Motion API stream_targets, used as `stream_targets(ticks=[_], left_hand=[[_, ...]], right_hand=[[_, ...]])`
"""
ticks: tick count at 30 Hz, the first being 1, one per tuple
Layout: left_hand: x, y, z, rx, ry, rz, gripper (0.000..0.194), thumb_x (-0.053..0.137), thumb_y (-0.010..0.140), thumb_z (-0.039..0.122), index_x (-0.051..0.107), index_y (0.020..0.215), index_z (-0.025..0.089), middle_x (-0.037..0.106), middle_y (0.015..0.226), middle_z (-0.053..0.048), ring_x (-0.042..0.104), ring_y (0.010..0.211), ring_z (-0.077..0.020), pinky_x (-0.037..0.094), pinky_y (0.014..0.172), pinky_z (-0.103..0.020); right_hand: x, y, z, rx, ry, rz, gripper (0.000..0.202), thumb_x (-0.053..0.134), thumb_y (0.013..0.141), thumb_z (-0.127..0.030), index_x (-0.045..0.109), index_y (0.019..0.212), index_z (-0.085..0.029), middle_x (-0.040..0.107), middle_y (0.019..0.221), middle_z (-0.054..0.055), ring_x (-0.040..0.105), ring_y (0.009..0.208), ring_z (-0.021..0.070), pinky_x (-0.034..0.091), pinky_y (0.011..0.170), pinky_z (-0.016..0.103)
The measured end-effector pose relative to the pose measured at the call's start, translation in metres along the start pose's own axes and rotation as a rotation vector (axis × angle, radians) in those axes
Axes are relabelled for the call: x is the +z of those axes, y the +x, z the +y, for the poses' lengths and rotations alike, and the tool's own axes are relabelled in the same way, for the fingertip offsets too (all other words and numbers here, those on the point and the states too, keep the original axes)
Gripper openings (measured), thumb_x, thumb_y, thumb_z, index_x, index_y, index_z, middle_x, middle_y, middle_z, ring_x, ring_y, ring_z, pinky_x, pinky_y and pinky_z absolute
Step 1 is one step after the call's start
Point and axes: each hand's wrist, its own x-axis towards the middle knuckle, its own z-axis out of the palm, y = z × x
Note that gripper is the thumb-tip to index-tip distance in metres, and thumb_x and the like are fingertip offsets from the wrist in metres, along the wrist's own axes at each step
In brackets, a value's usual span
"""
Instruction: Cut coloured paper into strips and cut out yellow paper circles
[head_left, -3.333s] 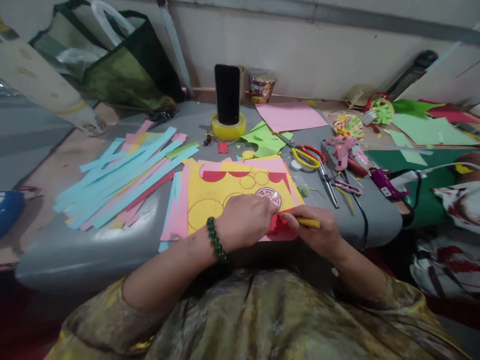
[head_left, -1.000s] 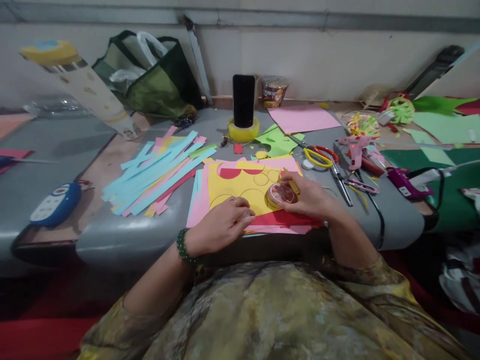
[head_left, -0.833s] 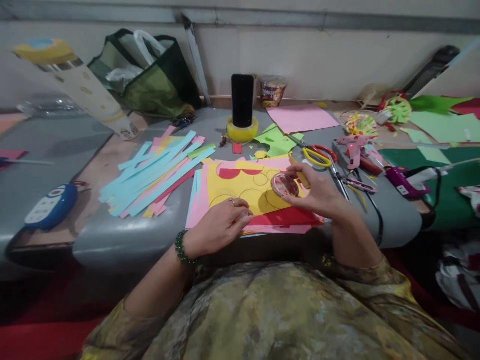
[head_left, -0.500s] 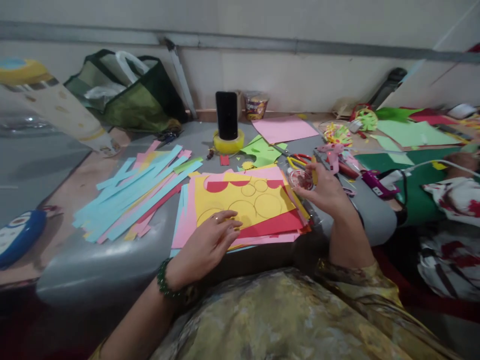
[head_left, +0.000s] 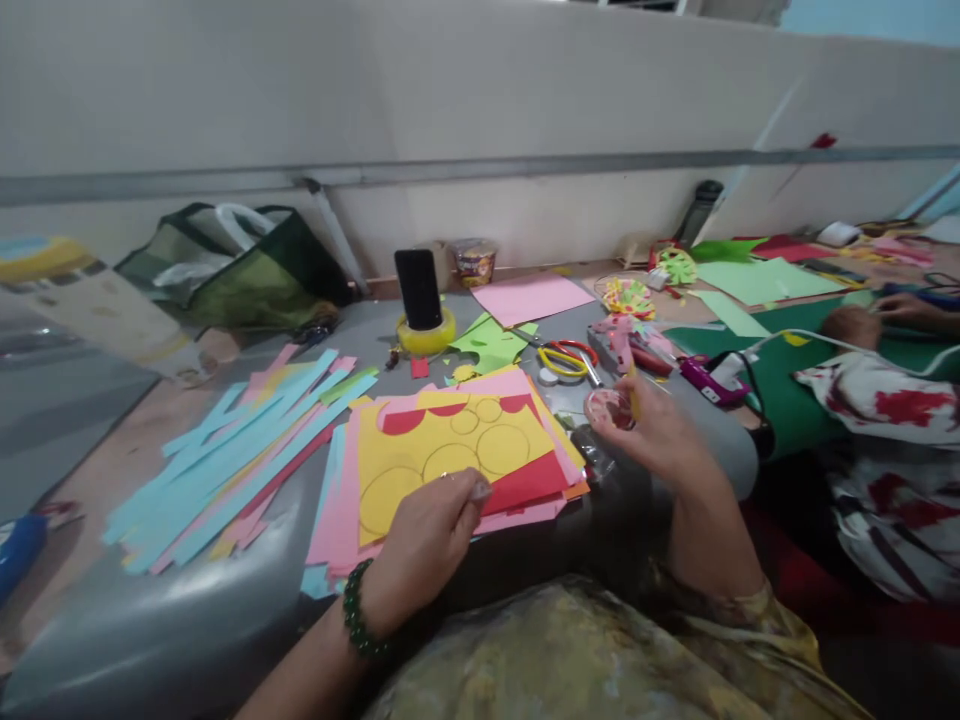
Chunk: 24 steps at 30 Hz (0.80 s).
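My left hand is over the lower edge of a yellow sheet with several drawn circles, its fingers curled together; whatever is between the fingertips is too small to tell. The sheet tops a stack of pink, red and blue paper. In my right hand, at the stack's right side, is a small round reddish, clear-rimmed object. A slim yellow item shows by its fingers. Behind the stack lie yellow-and-red handled scissors and green paper scraps.
Paper strips are piled on the left. A phone stands in a yellow tape roll, near a cup and pink sheet. On the right are a purple power strip and another person's hands.
The view has tilted up and turned right. My left hand's fingers, earlier spread over the yellow sheet, are now curled together. My right hand still has the round object.
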Motion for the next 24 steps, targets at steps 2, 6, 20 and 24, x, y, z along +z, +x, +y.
stream_targets(ticks=[2,6,20,24], left_hand=[[0.001,-0.001,0.000,-0.009,0.020,-0.037,0.031,0.030,0.098,0.035,0.046,0.074,0.025,0.063,0.066,-0.001,0.059,0.059,-0.0188,0.042,0.057,-0.028],[0.002,0.002,0.001,-0.013,0.055,-0.057,0.031,0.030,0.097,0.034,0.048,0.074,0.025,0.066,0.070,-0.003,0.062,0.063,-0.0201,0.043,0.059,-0.029],[0.002,-0.023,-0.007,-0.051,0.054,0.024,0.034,0.030,0.098,0.037,0.047,0.071,0.025,0.066,0.064,-0.002,0.064,0.059,-0.0206,0.043,0.055,-0.028],[-0.004,-0.028,-0.013,-0.087,-0.007,0.049,0.033,0.031,0.097,0.037,0.054,0.077,0.026,0.069,0.069,-0.002,0.066,0.064,-0.0210,0.047,0.059,-0.029]], right_hand=[[-0.003,-0.002,0.009,-0.007,-0.014,-0.030,0.032,0.067,0.077,-0.045,0.058,0.100,-0.024,0.069,0.080,0.005,0.067,0.075,0.0282,0.052,0.065,0.039],[-0.006,0.014,0.002,-0.104,-0.019,-0.061,0.031,0.067,0.078,-0.039,0.058,0.103,-0.022,0.069,0.081,0.007,0.068,0.079,0.0301,0.053,0.068,0.041],[0.044,0.165,-0.018,-0.073,0.027,-0.081,0.031,0.064,0.095,-0.035,0.063,0.116,-0.012,0.067,0.113,0.009,0.066,0.100,0.0235,0.056,0.087,0.042],[0.048,0.173,-0.016,-0.046,0.111,-0.079,0.031,0.062,0.097,-0.036,0.062,0.121,-0.017,0.065,0.119,0.008,0.066,0.098,0.0202,0.058,0.084,0.041]])
